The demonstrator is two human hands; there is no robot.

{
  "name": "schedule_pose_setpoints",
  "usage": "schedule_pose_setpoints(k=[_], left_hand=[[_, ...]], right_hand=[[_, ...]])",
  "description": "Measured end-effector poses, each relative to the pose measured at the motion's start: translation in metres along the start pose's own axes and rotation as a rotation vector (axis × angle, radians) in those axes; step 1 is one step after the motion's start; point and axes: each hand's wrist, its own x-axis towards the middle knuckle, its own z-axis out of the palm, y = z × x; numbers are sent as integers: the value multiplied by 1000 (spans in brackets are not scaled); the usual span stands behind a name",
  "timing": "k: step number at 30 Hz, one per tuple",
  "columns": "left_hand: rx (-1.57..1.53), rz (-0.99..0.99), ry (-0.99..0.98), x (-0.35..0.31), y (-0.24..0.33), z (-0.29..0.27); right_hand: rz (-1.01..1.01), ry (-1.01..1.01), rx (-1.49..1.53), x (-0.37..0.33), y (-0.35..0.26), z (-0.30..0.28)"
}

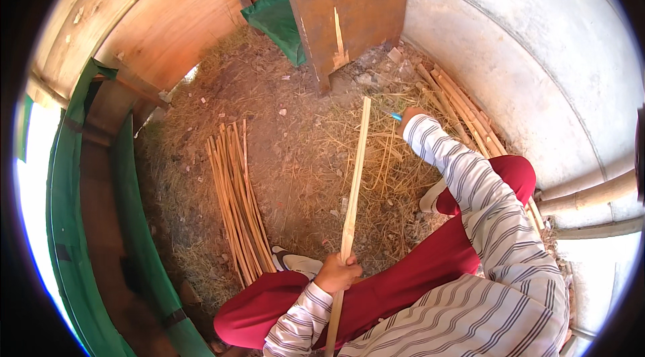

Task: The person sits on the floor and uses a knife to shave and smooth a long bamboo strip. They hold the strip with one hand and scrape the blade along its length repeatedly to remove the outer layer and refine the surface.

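Observation:
My left hand [338,272] is closed around the lower part of a long pale bamboo strip [357,175]. The strip slants up and away from my lap, its far end above the dirt floor. My right hand [411,117] is stretched forward, right of the strip's far end and apart from it. It is closed on a small tool with a bright blue part [396,116] showing; its exact kind is hard to make out. Below that hand lies a heap of thin shavings [383,148].
A bundle of split strips [235,202] lies on the ground to my left. More long strips [470,111] lie along the pale curved wall [524,41] at right. Ahead stands a brown wooden cabinet [363,4] with green covering. A green-edged bench [127,175] runs along the left.

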Motion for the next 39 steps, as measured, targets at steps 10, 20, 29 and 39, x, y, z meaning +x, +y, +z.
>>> schedule_pose_setpoints(k=[10, 20, 29, 39], left_hand=[[-55, 67, -75, -3, 5, 5], [-173, -9, -283, 6, 13, -3], [-50, 137, -174, 11, 19, 4], [281, 259, 313, 18, 20, 18]], right_hand=[[-219, -114, 930, -140, -11, 44], [-390, -163, 1254, -121, -34, 74], [-319, -144, 1176, -110, -33, 71], [-472, 61, 454, -137, -35, 48]])
